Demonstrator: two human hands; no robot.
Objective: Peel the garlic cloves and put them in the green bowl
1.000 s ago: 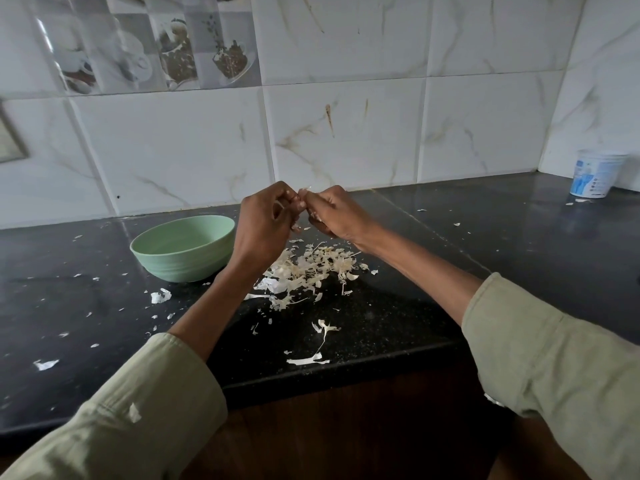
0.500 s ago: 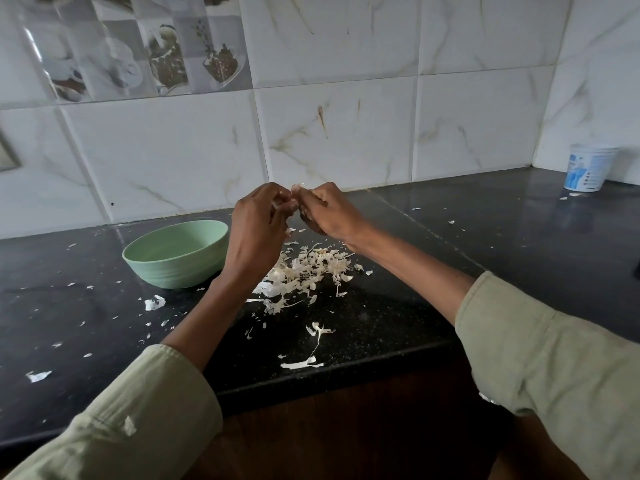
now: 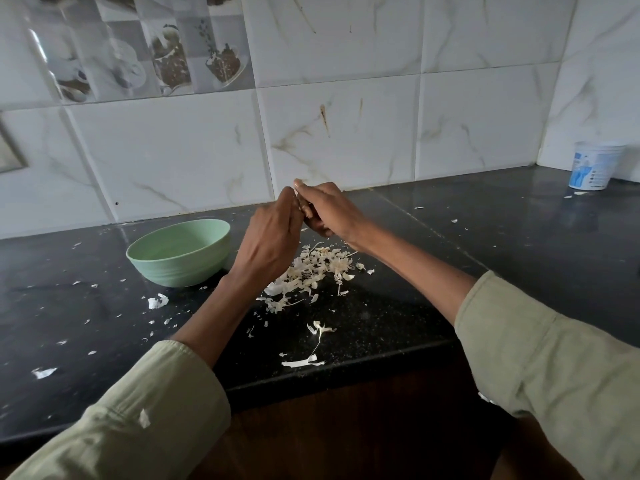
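A: Which step is going on here?

B: Peeling, I'd judge. The left hand and the right hand are meeting fingertip to fingertip, raised just to the right of the green bowl, and both are pinching something small between them. I'm taking it for a garlic clove, though the fingers are hiding nearly all of it.

A: And the peel?

B: A heap of skins is lying on the counter just right of the bowl, straight beneath the hands. Loose flakes are scattered in front of the bowl too.

A: Is anything sitting in the bowl?

B: I cannot tell; its inside is looking bare from this angle, but the near wall is hiding the bottom.

A: What is the next move calling for?

B: Probably stripping the last skin, letting it fall on the heap, then carrying the bare clove left over the rim and releasing it.
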